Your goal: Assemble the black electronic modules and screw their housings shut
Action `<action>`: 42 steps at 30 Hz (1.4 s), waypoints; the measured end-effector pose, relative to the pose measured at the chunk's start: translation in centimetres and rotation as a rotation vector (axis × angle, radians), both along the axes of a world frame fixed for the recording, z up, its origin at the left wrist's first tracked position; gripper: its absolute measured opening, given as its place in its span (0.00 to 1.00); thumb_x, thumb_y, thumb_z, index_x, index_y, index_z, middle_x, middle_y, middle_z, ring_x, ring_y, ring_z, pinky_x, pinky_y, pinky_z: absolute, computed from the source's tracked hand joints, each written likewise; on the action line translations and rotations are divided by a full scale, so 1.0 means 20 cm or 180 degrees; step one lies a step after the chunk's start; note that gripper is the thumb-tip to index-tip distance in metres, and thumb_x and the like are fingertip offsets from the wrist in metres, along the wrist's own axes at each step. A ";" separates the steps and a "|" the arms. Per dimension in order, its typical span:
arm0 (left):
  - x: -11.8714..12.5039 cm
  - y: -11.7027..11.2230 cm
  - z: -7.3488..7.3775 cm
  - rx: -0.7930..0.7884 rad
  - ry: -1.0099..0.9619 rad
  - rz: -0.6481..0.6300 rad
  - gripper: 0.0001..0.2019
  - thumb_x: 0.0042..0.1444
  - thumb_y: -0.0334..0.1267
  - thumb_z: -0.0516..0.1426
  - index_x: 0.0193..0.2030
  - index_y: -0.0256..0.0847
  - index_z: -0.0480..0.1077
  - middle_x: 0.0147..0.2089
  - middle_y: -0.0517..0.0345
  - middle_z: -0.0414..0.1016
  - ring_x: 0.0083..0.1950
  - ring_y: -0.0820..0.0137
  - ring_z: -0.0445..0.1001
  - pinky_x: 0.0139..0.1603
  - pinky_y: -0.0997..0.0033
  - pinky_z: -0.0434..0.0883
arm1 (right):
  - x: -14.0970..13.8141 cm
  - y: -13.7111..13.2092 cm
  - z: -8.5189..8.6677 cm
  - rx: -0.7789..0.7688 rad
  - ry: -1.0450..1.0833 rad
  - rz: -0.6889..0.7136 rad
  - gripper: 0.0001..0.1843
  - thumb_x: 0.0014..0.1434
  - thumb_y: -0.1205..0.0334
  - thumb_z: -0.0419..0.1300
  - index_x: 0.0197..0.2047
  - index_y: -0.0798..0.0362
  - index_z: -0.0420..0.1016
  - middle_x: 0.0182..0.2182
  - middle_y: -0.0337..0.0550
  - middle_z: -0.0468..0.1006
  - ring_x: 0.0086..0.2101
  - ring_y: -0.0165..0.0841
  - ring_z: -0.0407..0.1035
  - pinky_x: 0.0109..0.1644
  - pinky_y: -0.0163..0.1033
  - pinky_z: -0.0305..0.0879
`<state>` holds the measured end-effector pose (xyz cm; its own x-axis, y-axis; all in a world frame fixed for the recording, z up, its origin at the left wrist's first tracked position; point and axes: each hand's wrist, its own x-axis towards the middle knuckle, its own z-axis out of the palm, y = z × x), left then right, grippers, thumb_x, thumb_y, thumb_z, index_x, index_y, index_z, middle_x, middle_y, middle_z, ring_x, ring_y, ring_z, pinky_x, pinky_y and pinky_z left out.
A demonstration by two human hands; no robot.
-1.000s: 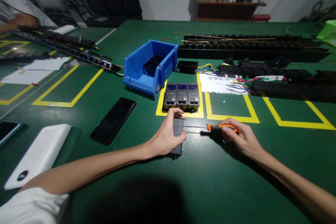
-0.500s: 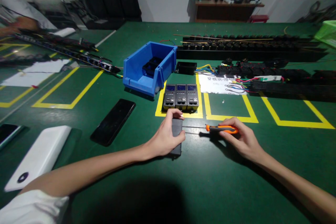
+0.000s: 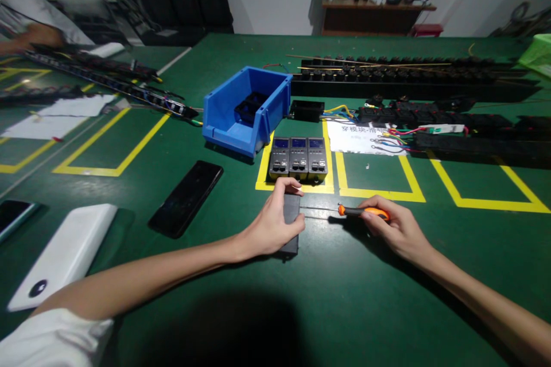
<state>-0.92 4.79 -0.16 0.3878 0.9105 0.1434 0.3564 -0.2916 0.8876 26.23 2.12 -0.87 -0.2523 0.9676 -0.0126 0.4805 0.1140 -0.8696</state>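
Handle of the screwdriver (image 3: 353, 211) has rolled since the earlier frame: more of its dark side now faces up, with less orange showing. The right hand (image 3: 398, 226) has shifted only slightly; its fingers pinch the handle between thumb and forefinger. The left hand (image 3: 273, 223) and the box (image 3: 292, 206) show no clear movement relative to each other. Left fingers are clasped around the box, forefinger over its far end, thumb across its right edge. The box is on the tabletop (image 3: 344, 304), in front of the person, just nearer than the three modules (image 3: 298, 159) inside the yellow tape (image 3: 262, 186). The shaft runs level to the box's right side; whether the tip is seated cannot be confirmed. Assessment: the rolled handle, against a steady box, is consistent with a turning stroke in progress, the work at that side not yet finished. The left grip appears adequate to resist twisting.
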 end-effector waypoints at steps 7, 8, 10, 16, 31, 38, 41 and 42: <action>0.00 0.00 -0.01 -0.0011 -0.0065 0.0022 0.22 0.51 0.28 0.56 0.52 0.43 0.55 0.48 0.54 0.65 0.53 0.66 0.68 0.58 0.61 0.63 | -0.01 0.00 0.00 0.0279 0.0092 -0.0003 0.09 0.62 0.56 0.57 0.44 0.50 0.66 0.36 0.41 0.71 0.35 0.33 0.69 0.38 0.37 0.65; 0.00 0.00 -0.01 -0.0010 -0.0077 0.0027 0.22 0.51 0.28 0.56 0.51 0.43 0.55 0.48 0.54 0.65 0.53 0.65 0.68 0.58 0.61 0.63 | 0.00 0.00 0.00 0.0383 0.0118 -0.0031 0.10 0.61 0.57 0.59 0.45 0.49 0.65 0.38 0.42 0.71 0.38 0.35 0.69 0.41 0.37 0.65; 0.00 -0.01 -0.01 -0.0006 -0.0101 0.0037 0.21 0.51 0.28 0.56 0.51 0.43 0.55 0.48 0.54 0.65 0.53 0.65 0.68 0.58 0.61 0.63 | 0.01 -0.01 -0.01 0.0474 0.0153 -0.0064 0.09 0.61 0.58 0.59 0.44 0.49 0.66 0.39 0.42 0.71 0.40 0.35 0.69 0.43 0.38 0.66; 0.00 -0.01 -0.01 -0.0022 -0.0049 0.0024 0.22 0.51 0.28 0.56 0.52 0.43 0.55 0.48 0.55 0.64 0.52 0.66 0.68 0.57 0.62 0.63 | 0.02 -0.02 -0.02 0.0306 0.0199 -0.0216 0.10 0.59 0.57 0.62 0.43 0.50 0.70 0.34 0.41 0.74 0.33 0.33 0.70 0.37 0.36 0.65; 0.00 0.00 0.00 -0.0056 0.0022 0.0006 0.22 0.51 0.28 0.55 0.52 0.43 0.54 0.48 0.55 0.64 0.52 0.66 0.67 0.57 0.63 0.63 | 0.01 0.00 -0.01 -0.0011 0.0079 -0.0073 0.12 0.63 0.52 0.56 0.38 0.53 0.70 0.22 0.35 0.68 0.22 0.28 0.61 0.25 0.33 0.56; 0.00 0.00 -0.01 -0.0028 -0.0031 0.0021 0.22 0.51 0.28 0.56 0.51 0.43 0.55 0.48 0.55 0.64 0.52 0.66 0.68 0.57 0.63 0.63 | 0.01 -0.01 -0.02 0.0327 0.0066 -0.0089 0.10 0.62 0.56 0.58 0.45 0.50 0.66 0.35 0.40 0.71 0.33 0.32 0.68 0.36 0.35 0.66; 0.00 0.00 -0.02 -0.0032 -0.0044 0.0015 0.22 0.51 0.27 0.56 0.51 0.43 0.54 0.48 0.55 0.64 0.52 0.67 0.68 0.57 0.63 0.63 | 0.01 -0.02 -0.02 0.0454 0.0069 -0.0099 0.10 0.61 0.57 0.60 0.44 0.50 0.67 0.37 0.41 0.73 0.36 0.33 0.70 0.39 0.36 0.67; 0.00 0.00 -0.01 -0.0033 -0.0041 0.0013 0.22 0.51 0.27 0.55 0.51 0.43 0.54 0.48 0.55 0.64 0.52 0.67 0.68 0.58 0.63 0.63 | 0.01 -0.02 -0.02 0.0459 0.0060 -0.0113 0.09 0.61 0.57 0.60 0.44 0.50 0.68 0.38 0.42 0.73 0.36 0.34 0.71 0.39 0.36 0.67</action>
<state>-0.92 4.74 -0.45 0.3823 0.9135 0.1391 0.3461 -0.2811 0.8951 26.52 1.79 -1.29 -0.2168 0.9673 0.1315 0.4701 0.2215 -0.8543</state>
